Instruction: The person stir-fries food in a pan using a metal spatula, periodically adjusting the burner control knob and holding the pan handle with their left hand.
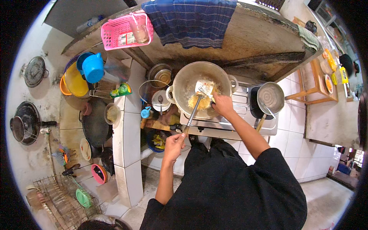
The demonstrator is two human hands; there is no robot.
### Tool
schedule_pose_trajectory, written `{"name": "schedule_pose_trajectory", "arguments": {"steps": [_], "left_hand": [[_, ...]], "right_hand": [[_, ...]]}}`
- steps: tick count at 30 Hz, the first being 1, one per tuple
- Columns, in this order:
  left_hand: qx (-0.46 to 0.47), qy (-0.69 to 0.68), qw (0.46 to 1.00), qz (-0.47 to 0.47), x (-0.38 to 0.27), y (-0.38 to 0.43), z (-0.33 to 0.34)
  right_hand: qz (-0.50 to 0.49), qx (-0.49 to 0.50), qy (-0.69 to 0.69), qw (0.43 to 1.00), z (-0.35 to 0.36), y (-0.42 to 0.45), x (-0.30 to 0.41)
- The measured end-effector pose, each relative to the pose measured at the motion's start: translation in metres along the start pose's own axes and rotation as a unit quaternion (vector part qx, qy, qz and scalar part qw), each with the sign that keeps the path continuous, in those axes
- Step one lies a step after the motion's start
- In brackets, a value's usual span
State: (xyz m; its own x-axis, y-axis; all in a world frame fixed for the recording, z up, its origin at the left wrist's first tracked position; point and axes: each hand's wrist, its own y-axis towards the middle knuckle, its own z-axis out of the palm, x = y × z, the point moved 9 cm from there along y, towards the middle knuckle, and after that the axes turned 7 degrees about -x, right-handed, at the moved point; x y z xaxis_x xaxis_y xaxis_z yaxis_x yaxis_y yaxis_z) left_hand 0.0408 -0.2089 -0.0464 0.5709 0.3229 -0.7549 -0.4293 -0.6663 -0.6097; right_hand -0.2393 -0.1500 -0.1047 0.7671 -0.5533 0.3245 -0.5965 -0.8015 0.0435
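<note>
My left hand [174, 146] grips the handle of a long metal spatula [193, 110]. The broad blade reaches into a large two-handled aluminium pot [183, 76] on the gas stove [241, 99]. A white, speckled patch covers the blade. Yellowish crumbly food [198, 104] lies in the bottom of the pot, below the blade. Over the pot's right side is my right hand [222, 105], with its fingers close to the blade's edge. Something small and dark shows by its thumb; I cannot tell whether the hand holds it.
Right of the pot, a saucepan [270, 99] with a utensil in it sits on the other burner. A tiled partition [126, 141] stands to my left. Behind the stove, a dark blue cloth [191, 21] and a pink basket [112, 30] rest on a ledge. A person [348, 64] is at far right.
</note>
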Motion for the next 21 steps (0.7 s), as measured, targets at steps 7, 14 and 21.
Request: {"name": "schedule_pose_trajectory", "arguments": {"steps": [7, 14, 21], "left_hand": [[-0.035, 0.022, 0.999, 0.031, 0.005, 0.005, -0.015], [0.029, -0.043, 0.999, 0.006, -0.019, -0.006, -0.013], [0.082, -0.069, 0.994, -0.012, -0.039, -0.024, -0.013]], "right_hand": [[0.014, -0.016, 0.013, 1.000, -0.029, -0.018, -0.031], [0.178, 0.298, 0.777, 0.525, 0.039, -0.019, 0.010], [0.127, 0.307, 0.900, 0.281, 0.043, -0.013, 0.028]]}}
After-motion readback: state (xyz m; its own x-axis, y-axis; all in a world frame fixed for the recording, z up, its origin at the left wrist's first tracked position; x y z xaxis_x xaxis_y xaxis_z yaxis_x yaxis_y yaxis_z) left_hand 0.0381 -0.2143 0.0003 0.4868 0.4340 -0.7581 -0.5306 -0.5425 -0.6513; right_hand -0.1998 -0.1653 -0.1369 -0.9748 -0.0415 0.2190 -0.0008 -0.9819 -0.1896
